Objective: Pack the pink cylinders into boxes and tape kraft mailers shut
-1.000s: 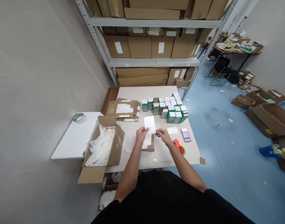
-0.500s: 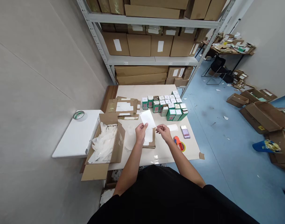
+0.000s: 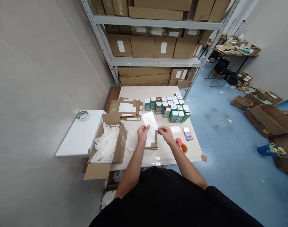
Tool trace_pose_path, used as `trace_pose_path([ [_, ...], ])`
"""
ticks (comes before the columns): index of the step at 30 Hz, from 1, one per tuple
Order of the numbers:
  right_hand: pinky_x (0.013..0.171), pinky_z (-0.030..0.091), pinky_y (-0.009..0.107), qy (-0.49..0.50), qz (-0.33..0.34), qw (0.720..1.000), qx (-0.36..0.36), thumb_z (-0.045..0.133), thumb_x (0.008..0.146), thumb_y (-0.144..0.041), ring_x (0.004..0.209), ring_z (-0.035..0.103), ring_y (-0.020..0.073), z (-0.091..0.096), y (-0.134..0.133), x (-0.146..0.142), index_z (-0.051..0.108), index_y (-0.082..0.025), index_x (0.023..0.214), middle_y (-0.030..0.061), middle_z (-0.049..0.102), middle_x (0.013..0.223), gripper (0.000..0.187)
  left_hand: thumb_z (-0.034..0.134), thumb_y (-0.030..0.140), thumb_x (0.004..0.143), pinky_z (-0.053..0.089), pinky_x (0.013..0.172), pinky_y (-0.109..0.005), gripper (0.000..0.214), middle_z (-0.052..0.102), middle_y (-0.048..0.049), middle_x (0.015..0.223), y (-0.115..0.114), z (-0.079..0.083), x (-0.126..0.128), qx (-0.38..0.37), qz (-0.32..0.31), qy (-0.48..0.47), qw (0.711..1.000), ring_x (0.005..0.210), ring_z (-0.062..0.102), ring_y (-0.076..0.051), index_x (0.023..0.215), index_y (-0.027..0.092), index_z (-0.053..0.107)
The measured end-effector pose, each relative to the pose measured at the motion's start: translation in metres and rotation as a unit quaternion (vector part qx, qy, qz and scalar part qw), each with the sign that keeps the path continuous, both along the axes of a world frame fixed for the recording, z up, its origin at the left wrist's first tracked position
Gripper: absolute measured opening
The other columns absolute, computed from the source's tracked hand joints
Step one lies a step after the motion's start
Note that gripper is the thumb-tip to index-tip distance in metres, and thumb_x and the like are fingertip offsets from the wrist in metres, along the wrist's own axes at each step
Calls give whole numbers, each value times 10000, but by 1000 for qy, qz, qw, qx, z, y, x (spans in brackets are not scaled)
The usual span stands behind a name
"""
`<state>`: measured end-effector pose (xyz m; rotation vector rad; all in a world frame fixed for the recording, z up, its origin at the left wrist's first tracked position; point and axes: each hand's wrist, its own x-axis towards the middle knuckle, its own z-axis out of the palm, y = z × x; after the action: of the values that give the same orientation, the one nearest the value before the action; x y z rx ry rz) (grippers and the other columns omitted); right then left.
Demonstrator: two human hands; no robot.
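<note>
Left hand point(image 3: 142, 135) is pinching 1 white sheet point(image 3: 149, 120), fingers closed; right hand point(image 3: 166, 133) is curling fingers by its right corner, hold unclear. 1 flat carton point(image 3: 154, 145) is lying near.

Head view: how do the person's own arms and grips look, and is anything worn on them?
The left grip and right grip are bare hands, without gloves. The left forearm and right forearm are uncovered, with no watch or band visible. The plain black top has short sleeves.
</note>
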<state>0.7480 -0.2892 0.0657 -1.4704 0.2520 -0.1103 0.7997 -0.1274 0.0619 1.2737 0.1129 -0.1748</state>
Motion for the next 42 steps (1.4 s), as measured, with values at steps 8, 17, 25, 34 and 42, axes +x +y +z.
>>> trace_pose_path([
  [8, 722, 530, 323, -6, 9, 1000, 12, 741, 780, -435, 709, 671, 171, 3, -1, -5, 701, -208, 820, 30, 741, 775, 234, 868, 550, 712, 570, 774, -325, 469, 772, -78, 917, -2, 7, -7, -28, 7, 19, 999, 847, 730, -216, 913, 155, 714],
  [17, 719, 517, 322, -32, 21, 999, 20, 749, 813, -498, 732, 666, 176, 8, -3, -7, 697, -225, 858, 18, 722, 800, 281, 868, 442, 745, 533, 978, -399, 615, 678, -132, 1329, -3, 6, -10, 211, 40, -112, 970, 1189, 658, -277, 1300, 251, 681],
  [25, 803, 534, 340, -75, 66, 995, 15, 726, 858, -510, 812, 657, 189, 9, -9, -10, 704, -228, 864, 13, 703, 835, 282, 731, 548, 858, 581, 928, -407, 403, 799, -107, 1050, -16, 15, -24, 127, -119, -118, 978, 1000, 739, -264, 1003, 182, 818],
  [34, 809, 540, 345, -80, 78, 994, 5, 699, 886, -494, 849, 662, 197, -1, -32, -18, 704, -235, 901, 30, 699, 910, 260, 812, 550, 781, 562, 967, -429, 473, 792, -122, 1103, -40, 4, -37, 77, -108, -63, 989, 1045, 731, -278, 1056, 166, 811],
  [42, 798, 537, 344, -65, 89, 994, 9, 664, 902, -509, 854, 673, 201, -12, -64, -26, 685, -237, 912, 36, 699, 926, 273, 754, 612, 810, 556, 852, -367, 471, 780, -67, 893, -72, -10, -50, 79, -14, -3, 997, 891, 714, -245, 934, 162, 816],
])
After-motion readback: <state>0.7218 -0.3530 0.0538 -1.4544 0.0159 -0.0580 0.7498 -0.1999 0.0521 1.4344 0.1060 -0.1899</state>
